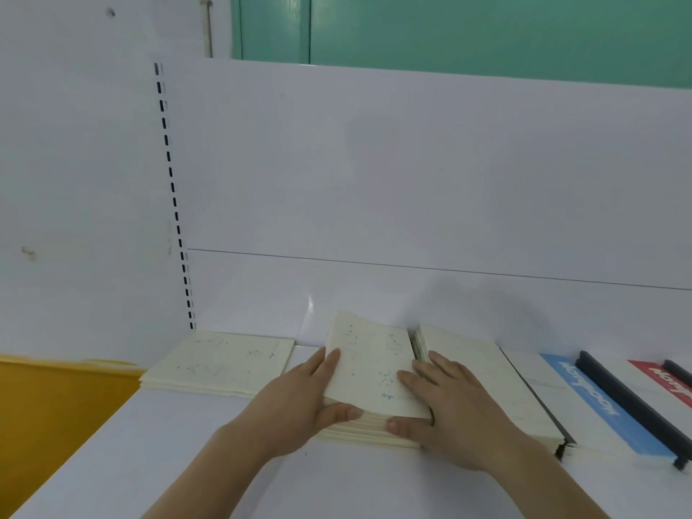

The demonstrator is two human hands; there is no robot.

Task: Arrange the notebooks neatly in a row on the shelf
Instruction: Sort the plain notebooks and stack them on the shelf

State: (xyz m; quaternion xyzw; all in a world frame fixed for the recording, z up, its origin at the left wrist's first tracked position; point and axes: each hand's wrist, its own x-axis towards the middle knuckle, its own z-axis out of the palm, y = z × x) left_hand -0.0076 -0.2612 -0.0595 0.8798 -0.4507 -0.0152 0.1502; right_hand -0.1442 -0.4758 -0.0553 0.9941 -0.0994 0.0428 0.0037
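Note:
A stack of cream notebooks with blue star-dot covers [370, 368] lies on the white shelf [209, 455], its top cover lifted at the far end. My left hand [299, 402] holds the stack's left edge, thumb on the front edge. My right hand [442, 406] holds the right side, fingers on the cover and thumb at the front corner. Another cream stack [221, 363] lies to the left. To the right sit a cream stack with a black spine [498, 383], a blue-banded notebook [595, 402] and a red-banded one [662, 380].
The white back panel [412, 181] rises right behind the notebooks, with a slotted upright [176, 204] at its left. A yellow surface [48, 417] lies beyond the shelf's left edge. Green panels [449, 28] show above.

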